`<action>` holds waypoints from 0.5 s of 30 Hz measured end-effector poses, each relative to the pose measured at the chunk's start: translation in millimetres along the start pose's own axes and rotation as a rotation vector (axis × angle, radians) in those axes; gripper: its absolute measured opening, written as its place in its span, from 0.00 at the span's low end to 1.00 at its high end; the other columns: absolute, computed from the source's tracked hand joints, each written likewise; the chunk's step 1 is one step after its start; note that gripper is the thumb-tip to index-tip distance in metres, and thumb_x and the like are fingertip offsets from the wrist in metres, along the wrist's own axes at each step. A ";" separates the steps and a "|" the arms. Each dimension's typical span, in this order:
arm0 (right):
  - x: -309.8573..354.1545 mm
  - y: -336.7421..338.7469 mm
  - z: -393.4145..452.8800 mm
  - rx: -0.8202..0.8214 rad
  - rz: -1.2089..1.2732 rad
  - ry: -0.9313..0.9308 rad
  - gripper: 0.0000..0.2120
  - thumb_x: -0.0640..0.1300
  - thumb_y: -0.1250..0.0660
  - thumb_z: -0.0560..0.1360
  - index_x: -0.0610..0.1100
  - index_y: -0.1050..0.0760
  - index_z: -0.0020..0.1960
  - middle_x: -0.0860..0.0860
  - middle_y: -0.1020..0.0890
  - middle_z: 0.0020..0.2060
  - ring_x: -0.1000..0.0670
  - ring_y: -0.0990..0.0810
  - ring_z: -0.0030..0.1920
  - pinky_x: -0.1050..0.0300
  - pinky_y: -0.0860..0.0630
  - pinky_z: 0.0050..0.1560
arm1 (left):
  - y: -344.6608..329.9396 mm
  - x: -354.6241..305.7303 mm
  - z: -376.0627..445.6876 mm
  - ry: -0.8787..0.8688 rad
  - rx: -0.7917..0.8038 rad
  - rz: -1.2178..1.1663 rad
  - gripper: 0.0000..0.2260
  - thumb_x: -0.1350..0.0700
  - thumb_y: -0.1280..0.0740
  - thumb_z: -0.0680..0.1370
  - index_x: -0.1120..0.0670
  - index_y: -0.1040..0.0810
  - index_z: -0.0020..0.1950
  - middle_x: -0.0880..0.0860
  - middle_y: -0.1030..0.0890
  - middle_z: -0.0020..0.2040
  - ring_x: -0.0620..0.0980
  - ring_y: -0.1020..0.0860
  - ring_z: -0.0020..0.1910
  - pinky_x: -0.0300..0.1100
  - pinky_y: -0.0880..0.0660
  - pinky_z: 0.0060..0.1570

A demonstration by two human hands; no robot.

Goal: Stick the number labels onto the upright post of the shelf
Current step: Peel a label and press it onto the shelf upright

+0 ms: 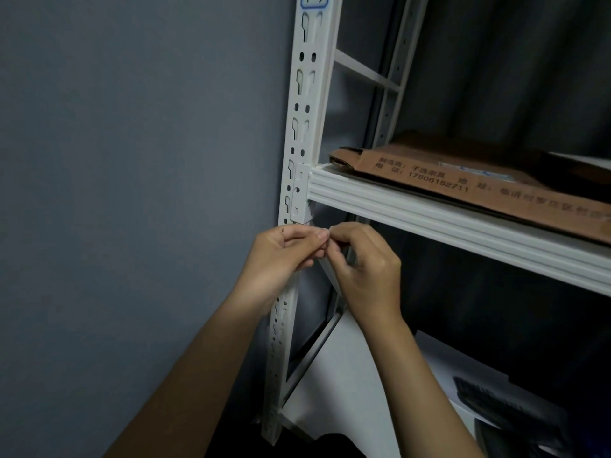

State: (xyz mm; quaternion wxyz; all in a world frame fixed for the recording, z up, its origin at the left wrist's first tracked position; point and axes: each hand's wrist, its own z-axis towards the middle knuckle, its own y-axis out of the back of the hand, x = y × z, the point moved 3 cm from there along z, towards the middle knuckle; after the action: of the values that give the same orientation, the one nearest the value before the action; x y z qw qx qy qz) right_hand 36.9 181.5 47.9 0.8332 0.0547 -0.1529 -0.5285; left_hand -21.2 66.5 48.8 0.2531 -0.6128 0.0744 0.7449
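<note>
The white slotted upright post [305, 104] of the shelf runs from top centre down to the lower left. A blue-bordered number label [314, 0] is stuck on it at the very top edge. Just below the shelf beam joint, my left hand [284, 251] and my right hand [363, 262] meet in front of the post. Their fingertips pinch together on something small and thin, most likely a label [325, 246], which is almost wholly hidden by the fingers.
A white shelf beam [446, 219] runs right from the post, with a flattened cardboard box [463, 175] lying on the shelf. Below is a white lower shelf [357, 385] with a dark object [506, 408] at the right. A grey wall [132, 160] fills the left.
</note>
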 end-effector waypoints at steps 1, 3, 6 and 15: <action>0.2 -0.3 0.2 0.001 -0.012 0.011 0.03 0.32 0.28 0.70 0.37 0.20 0.43 0.46 0.18 0.41 0.48 0.19 0.42 0.53 0.23 0.43 | 0.2 0.4 0.3 0.001 -0.003 -0.008 0.06 0.55 0.29 0.72 0.55 0.18 0.48 0.49 0.16 0.38 0.41 0.19 0.39 0.32 0.24 0.42; 0.6 -0.7 0.5 -0.003 -0.024 0.023 0.03 0.33 0.28 0.70 0.37 0.20 0.44 0.46 0.17 0.42 0.47 0.18 0.43 0.54 0.23 0.45 | 0.5 0.4 0.6 -0.002 -0.008 -0.016 0.06 0.56 0.30 0.73 0.54 0.18 0.49 0.49 0.16 0.37 0.41 0.19 0.38 0.31 0.24 0.41; -0.2 -1.3 0.2 -0.014 -0.017 0.024 0.04 0.33 0.27 0.70 0.36 0.19 0.45 0.45 0.16 0.43 0.47 0.17 0.45 0.53 0.22 0.47 | 1.1 0.3 1.1 -0.002 -0.016 -0.020 0.04 0.57 0.30 0.74 0.54 0.18 0.48 0.48 0.16 0.36 0.40 0.19 0.38 0.30 0.24 0.41; -0.6 -3.5 3.8 0.026 0.170 -0.122 0.09 0.29 0.32 0.73 0.37 0.17 0.51 0.48 0.16 0.46 0.56 0.19 0.50 0.66 0.25 0.55 | 1.8 0.1 5.9 0.024 -0.100 -0.097 0.02 0.59 0.31 0.75 0.56 0.20 0.44 0.48 0.17 0.34 0.40 0.19 0.36 0.32 0.23 0.44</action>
State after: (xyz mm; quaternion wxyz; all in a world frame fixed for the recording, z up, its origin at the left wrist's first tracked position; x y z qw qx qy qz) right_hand 32.5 180.8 50.5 0.8635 0.0201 -0.2144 -0.4561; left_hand -27.2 67.5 49.8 0.2569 -0.6364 0.0104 0.7273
